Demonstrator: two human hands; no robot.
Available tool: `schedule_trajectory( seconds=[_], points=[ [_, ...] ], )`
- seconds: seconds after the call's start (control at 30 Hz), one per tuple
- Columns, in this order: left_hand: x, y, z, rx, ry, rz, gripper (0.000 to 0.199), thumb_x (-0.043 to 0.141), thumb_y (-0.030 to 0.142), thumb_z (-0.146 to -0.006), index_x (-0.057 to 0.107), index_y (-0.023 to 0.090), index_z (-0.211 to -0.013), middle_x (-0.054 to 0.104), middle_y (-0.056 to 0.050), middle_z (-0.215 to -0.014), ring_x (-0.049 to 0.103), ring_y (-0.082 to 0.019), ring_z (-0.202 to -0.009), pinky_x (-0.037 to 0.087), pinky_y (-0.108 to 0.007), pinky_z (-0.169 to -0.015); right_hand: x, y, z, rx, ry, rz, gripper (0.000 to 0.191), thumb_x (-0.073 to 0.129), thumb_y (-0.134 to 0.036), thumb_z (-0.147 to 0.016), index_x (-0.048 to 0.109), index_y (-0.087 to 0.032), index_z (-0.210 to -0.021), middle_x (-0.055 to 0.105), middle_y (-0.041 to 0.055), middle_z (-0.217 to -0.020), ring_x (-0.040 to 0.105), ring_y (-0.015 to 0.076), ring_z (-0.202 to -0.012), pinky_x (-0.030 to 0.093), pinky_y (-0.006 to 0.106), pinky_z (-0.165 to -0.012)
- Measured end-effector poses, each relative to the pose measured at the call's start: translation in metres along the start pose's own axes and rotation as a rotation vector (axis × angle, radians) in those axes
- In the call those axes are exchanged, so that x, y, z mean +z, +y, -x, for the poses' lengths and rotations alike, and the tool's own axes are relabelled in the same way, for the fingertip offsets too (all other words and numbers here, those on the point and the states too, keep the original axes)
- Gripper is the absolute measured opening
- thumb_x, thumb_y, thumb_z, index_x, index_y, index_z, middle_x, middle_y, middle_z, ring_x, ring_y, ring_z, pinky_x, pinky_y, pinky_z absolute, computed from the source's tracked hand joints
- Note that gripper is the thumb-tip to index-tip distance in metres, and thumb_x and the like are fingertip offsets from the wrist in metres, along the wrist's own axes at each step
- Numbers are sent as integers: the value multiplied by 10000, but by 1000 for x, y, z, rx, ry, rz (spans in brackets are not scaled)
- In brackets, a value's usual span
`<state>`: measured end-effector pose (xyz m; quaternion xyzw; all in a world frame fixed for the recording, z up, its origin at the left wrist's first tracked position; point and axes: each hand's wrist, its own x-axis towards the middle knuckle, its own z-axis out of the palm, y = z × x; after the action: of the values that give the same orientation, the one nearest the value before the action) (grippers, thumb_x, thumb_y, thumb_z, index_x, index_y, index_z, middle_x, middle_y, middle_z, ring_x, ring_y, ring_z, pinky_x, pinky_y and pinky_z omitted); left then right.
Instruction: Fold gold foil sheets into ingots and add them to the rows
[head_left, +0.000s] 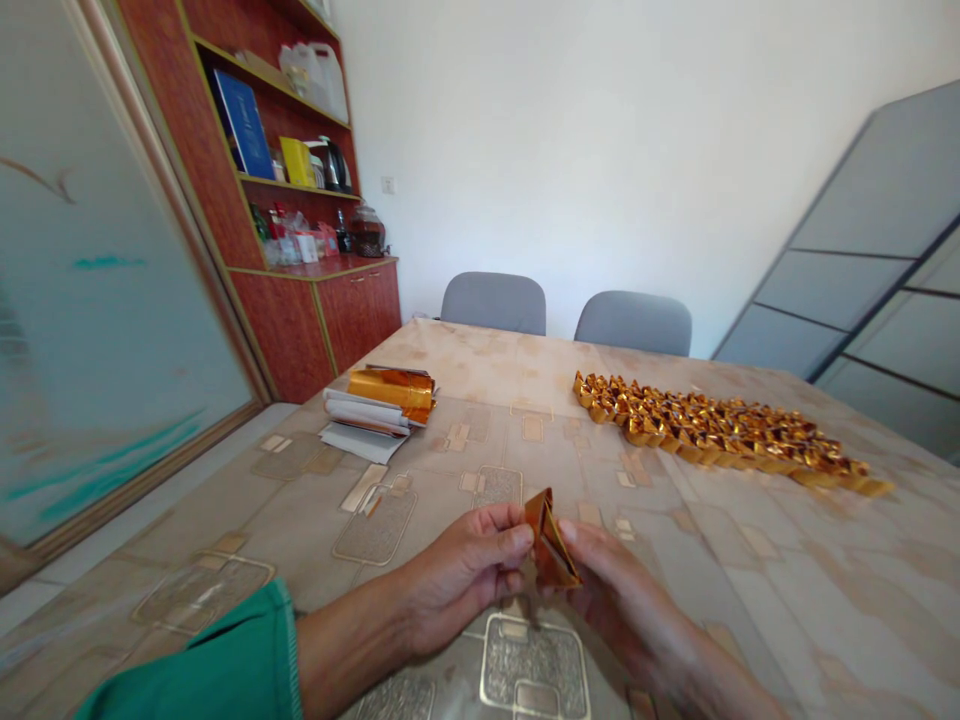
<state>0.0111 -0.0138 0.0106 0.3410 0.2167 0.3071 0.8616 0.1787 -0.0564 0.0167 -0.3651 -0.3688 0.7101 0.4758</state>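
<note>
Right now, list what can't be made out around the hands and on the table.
Head view:
The folded gold foil piece: partly hidden by the left hand and right hand.
Right forearm: cut off by the bottom edge.
Gold pieces pile: too small to count.
Paper stack: lower sheets hidden by upper ones.
Shelf packets: labels too small.

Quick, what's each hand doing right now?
Left hand: closed, pinching a folded piece of gold foil.
Right hand: closed, pinching the same foil.
</note>
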Motion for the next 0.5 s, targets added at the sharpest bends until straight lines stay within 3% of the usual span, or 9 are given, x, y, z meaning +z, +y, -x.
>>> schedule_trajectory(
  seconds=[0.13, 0.3, 0.5],
  points=[
    [1, -1, 2, -56, -60, 17, 300, 842, 358, -719, 723, 154, -905, 485, 29, -671, 513, -121, -660, 426, -272, -730, -5, 5, 0, 61, 8, -147, 312, 852, -462, -705, 735, -179, -768, 582, -11, -671, 426, 90, -579, 357, 221, -584],
    [2, 0, 5, -103, -50, 113, 265, 836, 274, -726, 737, 143, -934, 473, 28, -697, 403, -83, -616, 397, -226, -671, -9, 6, -2, 98, -98, -254, 264, 831, -388, -764, 684, -170, -746, 356, -99, -490, 199, 59, -470, 241, 180, -463],
    [-1, 0, 5, -154, -53, 290, 238, 840, 165, -687, 731, 95, -888, 475, 26, -689, 286, -26, -514, 262, -141, -468, -11, 4, -1, 109, -165, -292, 235, 819, -359, -788, 668, -179, -773, 305, -129, -439, 150, 41, -416, 225, 156, -413]
  ],
)
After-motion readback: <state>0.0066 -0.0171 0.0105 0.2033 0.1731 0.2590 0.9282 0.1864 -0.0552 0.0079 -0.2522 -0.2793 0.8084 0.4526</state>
